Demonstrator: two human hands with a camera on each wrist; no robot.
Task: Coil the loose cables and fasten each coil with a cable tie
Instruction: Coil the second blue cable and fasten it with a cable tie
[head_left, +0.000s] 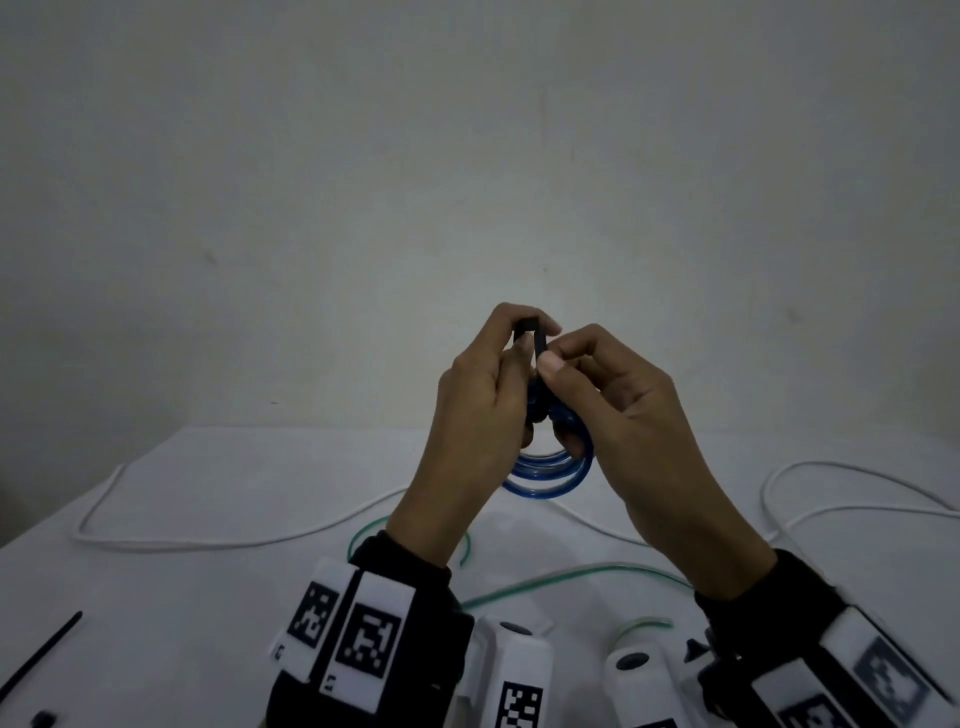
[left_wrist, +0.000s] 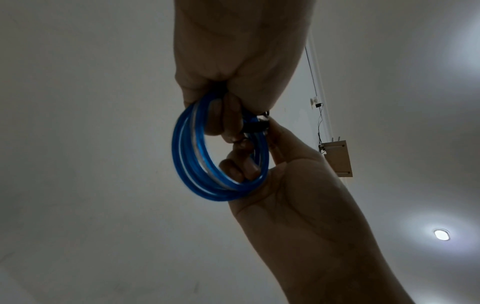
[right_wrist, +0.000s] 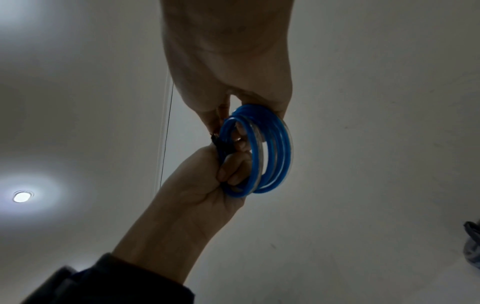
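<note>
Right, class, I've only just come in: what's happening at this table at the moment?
A person holds a coiled blue cable up off the white table with both hands. The left hand and right hand pinch a black cable tie at the coil's top. A white cable and a green cable lie loose; another black tie waits.

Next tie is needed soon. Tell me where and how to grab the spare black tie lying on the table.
Pinch the spare tie mid-strap, coming from above with the left hand. It lies flat at the table's left edge, thin and slanted, so set the fingers across its width. Its thicker near end is blurred.
</note>
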